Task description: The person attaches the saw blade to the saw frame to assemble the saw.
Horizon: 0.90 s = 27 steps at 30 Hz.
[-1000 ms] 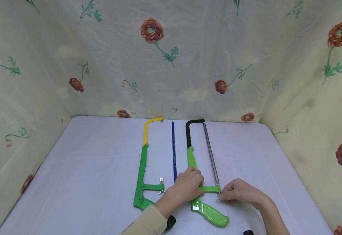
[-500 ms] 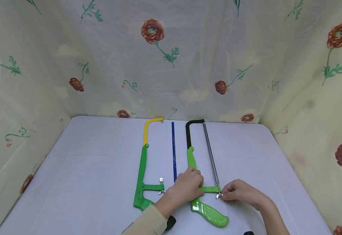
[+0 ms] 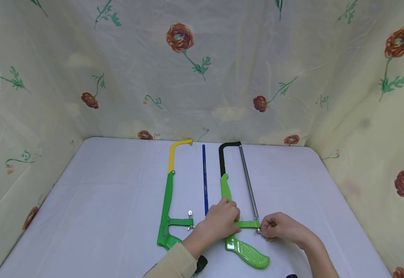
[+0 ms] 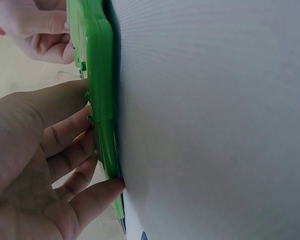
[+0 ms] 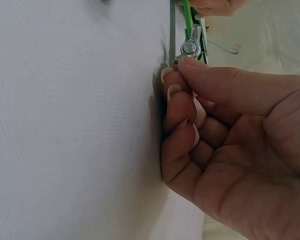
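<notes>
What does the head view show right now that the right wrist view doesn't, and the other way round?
Only the head view: the blue blade lying between the two saws, the full length of the grey blade, and the back of the right hand.

Only the right wrist view: that hand's palm side, with its curled fingers and nails seen close.

Both: the wing nut at the right fingertips, part of the light-green saw frame, the left hand, the white tabletop and the flowered backdrop.

**Wide left, tight middle**

Broad passage left, across the flat, pale tabletop [image 3: 111,200]! Mid-table, the slim blue strip [image 3: 205,181] splits the lane between yellow-and-green metal hacksaw frame [image 3: 168,197] and black-and-lime hacksaw [image 3: 225,187]; bare left hand [image 3: 219,220] bars the near end.
</notes>
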Available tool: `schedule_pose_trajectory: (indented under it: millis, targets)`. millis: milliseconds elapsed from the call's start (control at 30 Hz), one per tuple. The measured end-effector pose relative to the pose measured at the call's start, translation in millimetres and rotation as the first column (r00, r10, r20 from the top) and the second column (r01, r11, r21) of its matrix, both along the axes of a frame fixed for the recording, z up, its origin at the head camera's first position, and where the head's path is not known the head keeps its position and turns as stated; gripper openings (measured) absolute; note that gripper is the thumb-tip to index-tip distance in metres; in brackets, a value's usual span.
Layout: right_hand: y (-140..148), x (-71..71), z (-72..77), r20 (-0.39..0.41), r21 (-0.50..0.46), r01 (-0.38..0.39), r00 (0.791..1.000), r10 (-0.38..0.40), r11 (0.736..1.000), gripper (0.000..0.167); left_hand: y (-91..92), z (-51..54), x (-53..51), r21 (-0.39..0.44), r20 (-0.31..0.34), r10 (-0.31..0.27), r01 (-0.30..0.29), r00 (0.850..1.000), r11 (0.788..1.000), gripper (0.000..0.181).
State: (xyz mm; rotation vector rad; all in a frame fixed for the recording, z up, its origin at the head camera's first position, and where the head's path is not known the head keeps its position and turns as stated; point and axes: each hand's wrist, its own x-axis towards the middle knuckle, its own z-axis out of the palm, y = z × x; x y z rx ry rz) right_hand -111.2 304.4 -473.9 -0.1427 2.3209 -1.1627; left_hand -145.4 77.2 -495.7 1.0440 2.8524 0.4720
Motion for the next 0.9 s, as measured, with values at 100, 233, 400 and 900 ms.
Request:
schedule_pose_trajectory:
  millis: [100,233,400,900]
  targets:
    - [-2.0,0.3,0.4,-0.01,0.019,-0.001,1.0,0.002,1.0,0.011,-0.2,-0.2,-0.2,0.0,0.0,-0.002,0.002,1.0,1.0,0.019]
    - [-3.0,0.2,1.4,-0.009,0.035,0.006,1.0,-0.006,0.999,0.012,-0.4,0.0,-0.2,0.002,-0.001,-0.002,0.002,1.0,1.0,0.019]
    - [-2.9,0.8,3.2,-0.005,0.041,0.001,1.0,-0.001,0.999,0.01,-0.5,-0.1,-0.2,0.002,-0.005,-0.002,0.002,1.0,1.0,0.019]
    - [-4.0,-0.3,5.5,0.021,0.085,0.02,1.0,-0.022,0.996,0.035,-0.5,1.9,-0.2,0.0,0.012,0.001,-0.001,1.0,1.0,0.019]
